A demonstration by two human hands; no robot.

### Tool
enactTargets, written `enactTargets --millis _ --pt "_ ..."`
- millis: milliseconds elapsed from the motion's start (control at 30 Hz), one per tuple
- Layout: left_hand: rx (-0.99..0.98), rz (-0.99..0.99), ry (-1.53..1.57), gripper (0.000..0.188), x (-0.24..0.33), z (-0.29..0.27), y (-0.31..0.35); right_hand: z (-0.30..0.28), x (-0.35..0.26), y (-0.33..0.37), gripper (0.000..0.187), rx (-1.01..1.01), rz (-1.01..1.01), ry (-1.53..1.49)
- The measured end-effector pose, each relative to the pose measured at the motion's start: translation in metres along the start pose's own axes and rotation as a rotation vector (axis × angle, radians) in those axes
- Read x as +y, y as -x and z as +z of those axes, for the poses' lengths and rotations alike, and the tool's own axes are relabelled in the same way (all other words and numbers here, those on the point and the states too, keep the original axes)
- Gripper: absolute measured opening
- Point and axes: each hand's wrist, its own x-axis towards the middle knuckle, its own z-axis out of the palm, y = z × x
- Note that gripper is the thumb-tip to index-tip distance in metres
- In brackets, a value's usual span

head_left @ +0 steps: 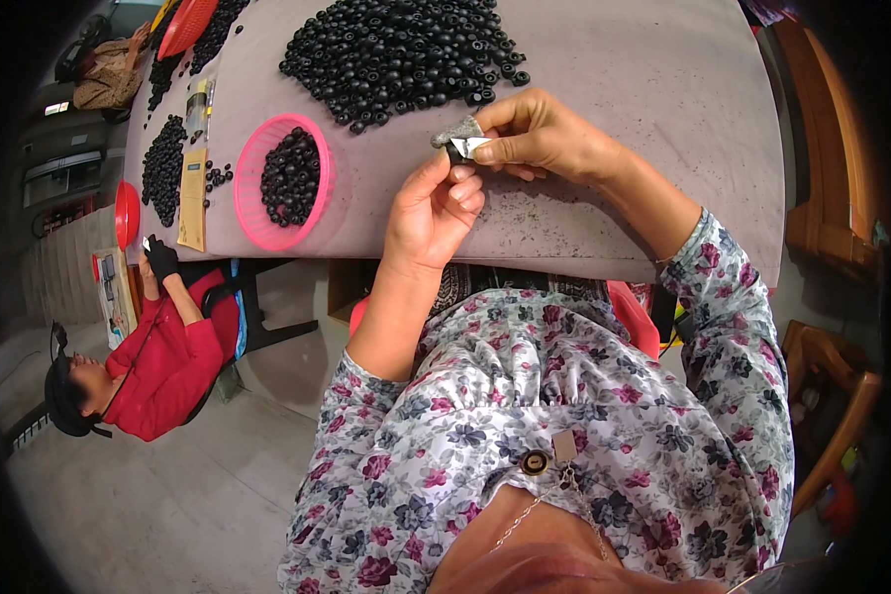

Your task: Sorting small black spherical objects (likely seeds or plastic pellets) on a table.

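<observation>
My left hand (429, 220) is closed, its thumb and fingertips pinching a small black round piece (456, 155). From the right, my right hand (549, 139) grips a small white pointed piece (470, 147) between thumb and fingers and presses it against the black piece. Whether the white piece is a blade or folded paper I cannot tell. A grey wrap (455, 132) covers my right index fingertip. Just beyond my hands lies a big heap of similar black round pieces (396, 59), some showing a hollow. A pink plastic basket (244, 188) left of my hands holds more of them.
Dark crumbs are scattered on the grey-covered table (604, 233). Farther left lie smaller black heaps (163, 168), a tan cardboard strip (192, 203) and a red bowl (127, 213). A person in red (173, 346) sits at the left. Wooden furniture (837, 148) stands at the right.
</observation>
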Motion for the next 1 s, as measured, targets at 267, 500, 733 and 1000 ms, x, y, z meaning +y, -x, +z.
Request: enactTargets --millis 267,500,733,1000 --pt "0.056 0.014 0.021 0.015 0.002 0.004 0.001 0.004 -0.006 0.002 0.031 -0.042 -0.009 0.081" --pt "0.026 -0.019 0.027 0.017 0.002 0.003 -0.001 0.004 -0.008 0.003 0.024 -0.036 -0.005 0.045" --pt "0.033 0.030 -0.123 0.019 0.005 0.000 0.003 -0.003 -0.004 0.000 0.030 -0.058 0.017 0.061" --pt "0.388 0.854 -1.133 0.016 0.085 0.015 0.051 -0.008 -0.005 0.000 0.018 0.373 -0.159 -0.052"
